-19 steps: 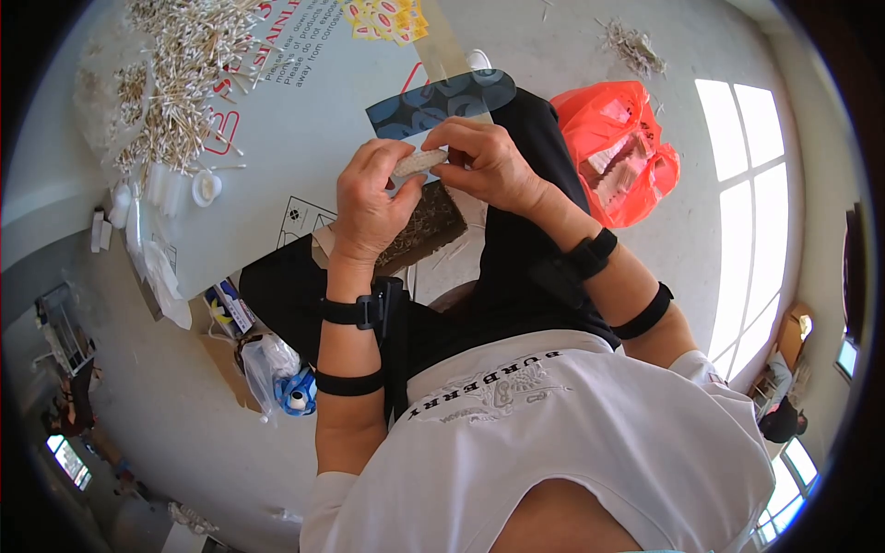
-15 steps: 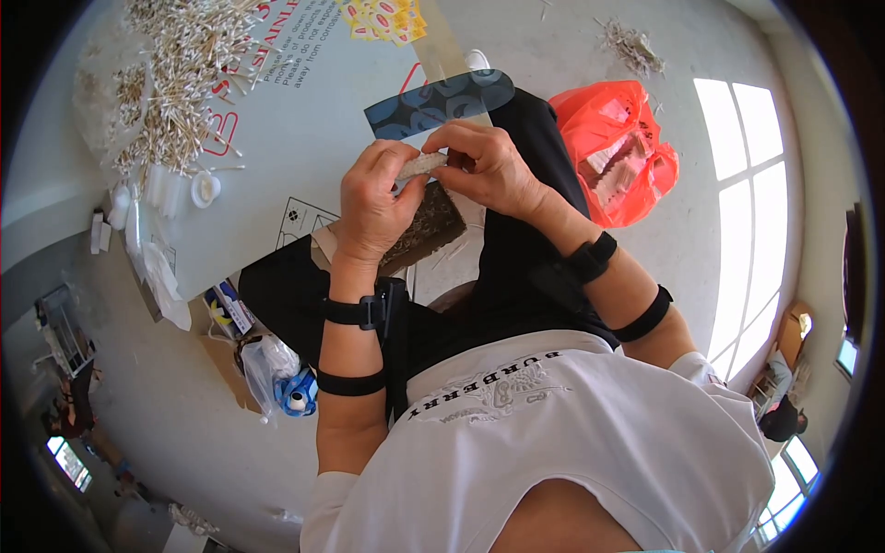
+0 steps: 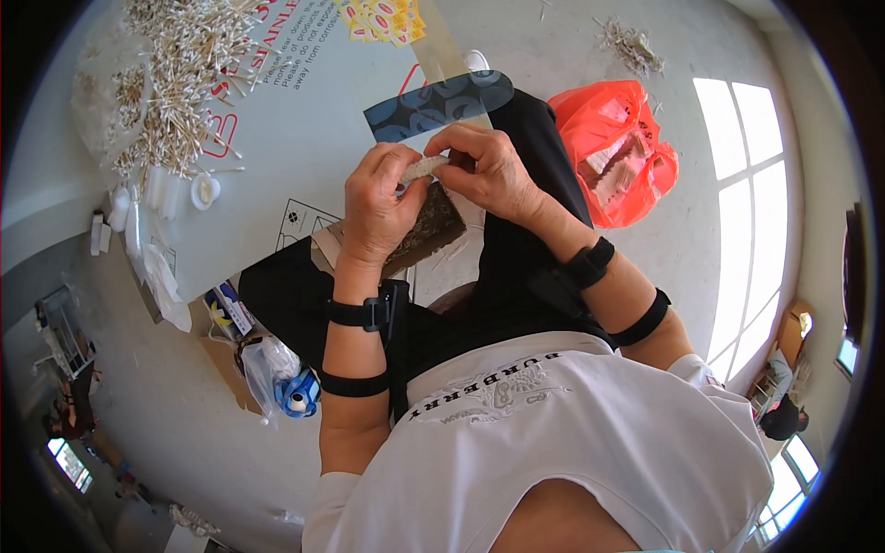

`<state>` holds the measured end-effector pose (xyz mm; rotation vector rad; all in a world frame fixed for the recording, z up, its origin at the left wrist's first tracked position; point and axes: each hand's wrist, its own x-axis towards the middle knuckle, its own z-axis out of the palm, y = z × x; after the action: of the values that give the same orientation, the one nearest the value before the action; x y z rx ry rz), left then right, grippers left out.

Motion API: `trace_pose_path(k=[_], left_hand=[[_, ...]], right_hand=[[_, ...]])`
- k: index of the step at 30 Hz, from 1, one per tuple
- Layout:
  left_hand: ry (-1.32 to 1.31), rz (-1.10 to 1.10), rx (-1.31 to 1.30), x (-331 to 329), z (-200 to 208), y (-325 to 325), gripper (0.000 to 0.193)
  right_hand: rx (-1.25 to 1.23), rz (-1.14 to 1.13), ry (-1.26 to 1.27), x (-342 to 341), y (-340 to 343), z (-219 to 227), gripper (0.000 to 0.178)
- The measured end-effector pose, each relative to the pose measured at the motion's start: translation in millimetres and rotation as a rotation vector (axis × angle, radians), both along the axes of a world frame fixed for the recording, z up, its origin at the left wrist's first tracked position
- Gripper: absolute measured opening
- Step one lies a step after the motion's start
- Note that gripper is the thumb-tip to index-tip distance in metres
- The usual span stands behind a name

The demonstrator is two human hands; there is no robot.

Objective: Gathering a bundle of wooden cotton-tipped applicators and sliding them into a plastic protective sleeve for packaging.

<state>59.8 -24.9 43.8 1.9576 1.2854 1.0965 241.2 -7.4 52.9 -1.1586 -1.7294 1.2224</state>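
Observation:
Between my two hands is a whitish, bumpy bundle of cotton swabs (image 3: pixel 424 169), its packed tips forming a short roll. My left hand (image 3: pixel 376 194) pinches one end between thumb and fingers. At the other end, the curled fingers of my right hand (image 3: pixel 489 170) press on the bundle and cover part of it. Just below the hands, over my lap, sits an open brown box (image 3: pixel 431 235) with a dark, speckled inside. A large heap of loose cotton swabs (image 3: pixel 189 78) lies on the table at the far left, partly on clear plastic.
The grey table (image 3: pixel 313 120) carries a dark blue patterned strip (image 3: pixel 441 103), yellow-and-white packets (image 3: pixel 385 18) and a white round container (image 3: pixel 205 191). A red plastic bag (image 3: pixel 604 111) with pale bundles stands on the floor at right. A cardboard carton (image 3: pixel 230 369) is at left.
Both hands have shifted very slightly, with the bundle still between them. My left forearm has moved a little to the right.

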Motion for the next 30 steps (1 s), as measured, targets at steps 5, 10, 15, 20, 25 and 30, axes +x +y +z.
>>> trace_pose_path(k=[5,10,15,20,25,30], left_hand=[[-0.019,0.012,0.021,1.0,0.2,-0.2,0.027],[-0.026,0.009,0.019,-0.2,0.2,-1.6,0.029],[-0.106,0.031,-0.087,0.0,3.5,-6.1,0.028],[-0.079,0.037,-0.024,-3.9,-2.3,-4.7,0.024],[-0.06,0.041,0.017,-4.0,-4.2,-4.1,0.022],[-0.046,0.052,0.047,0.3,-1.1,-3.8,0.021]], right_hand=[[-0.026,-0.001,-0.019,-1.4,0.4,2.9,0.018],[-0.043,-0.017,-0.024,-2.5,0.2,0.0,0.018],[-0.058,-0.015,-0.023,-0.8,-0.4,1.8,0.016],[-0.064,-0.004,-0.013,-1.4,-0.1,1.2,0.015],[-0.069,0.006,0.011,-0.9,-0.1,-1.4,0.015],[-0.077,0.001,0.023,-1.0,0.1,-1.9,0.016]])
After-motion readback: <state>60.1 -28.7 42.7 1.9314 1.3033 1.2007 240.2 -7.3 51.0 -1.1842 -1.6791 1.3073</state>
